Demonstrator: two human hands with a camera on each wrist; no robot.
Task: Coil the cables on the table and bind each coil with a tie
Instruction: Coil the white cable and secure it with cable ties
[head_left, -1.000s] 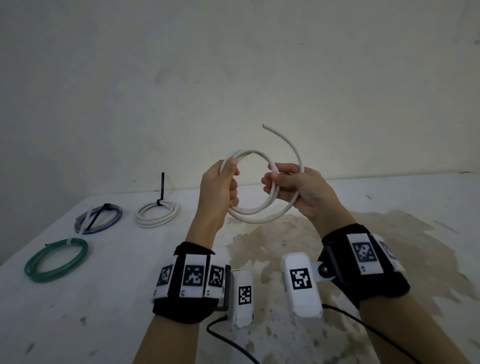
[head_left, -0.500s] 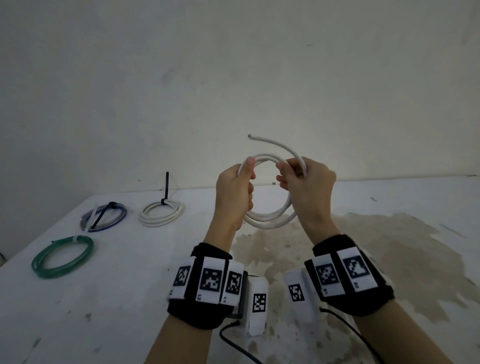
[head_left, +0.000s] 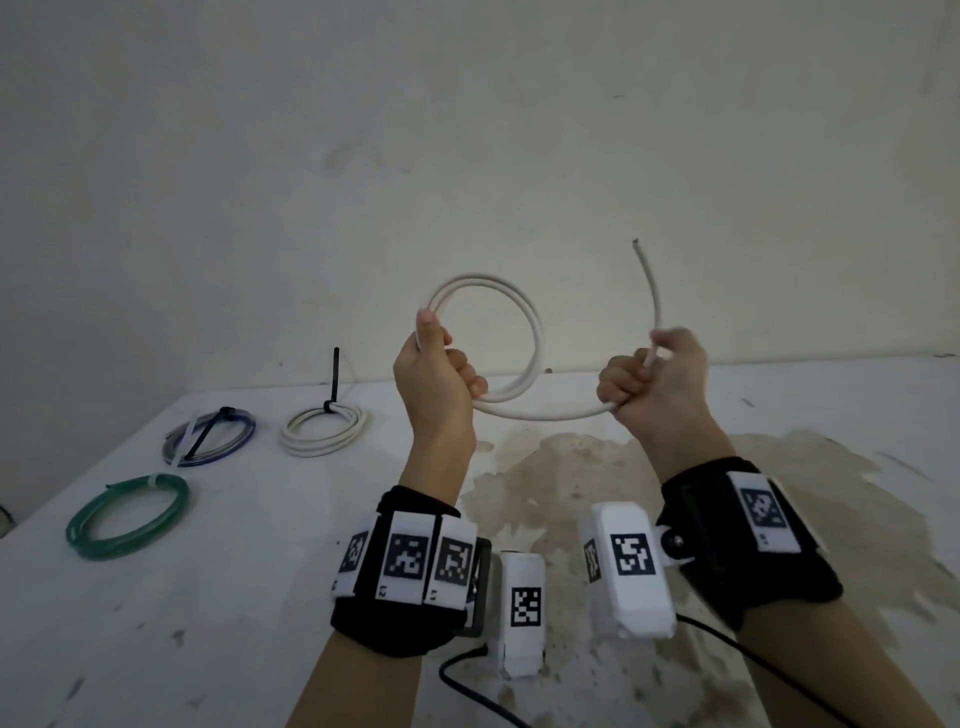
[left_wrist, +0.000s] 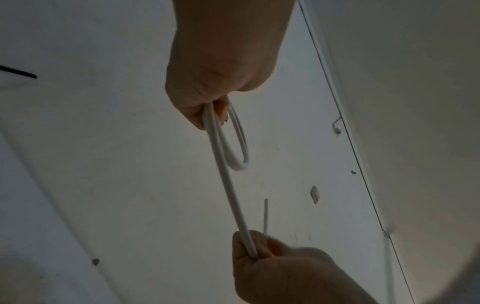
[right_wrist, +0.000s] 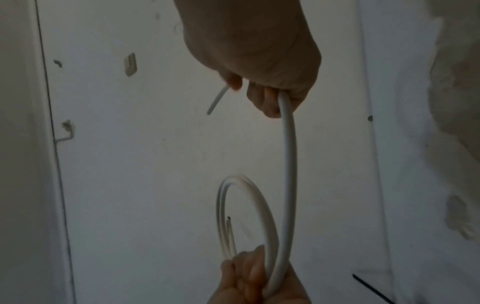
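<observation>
I hold a white cable (head_left: 537, 332) in the air above the table (head_left: 208, 597). My left hand (head_left: 434, 374) grips the coiled loops (left_wrist: 237, 144) at their left side, thumb up. My right hand (head_left: 652, 382) is fisted round the free stretch (right_wrist: 289, 144) of the same cable, and the loose end (head_left: 649, 283) curves up past its knuckles. Both hands stand well apart, with the cable running between them below the loop.
On the table's far left lie three bound coils: a white one (head_left: 322, 428) with a black tie (head_left: 335, 379) sticking up, a blue-grey one (head_left: 210, 441), and a green one (head_left: 127, 514). A brown stain (head_left: 571, 467) covers the table's middle. The wall stands close behind.
My hands were close together on the coil. The right hand has moved out to the right along the cable, pulling the free end away, and the loop now stands open in my left hand.
</observation>
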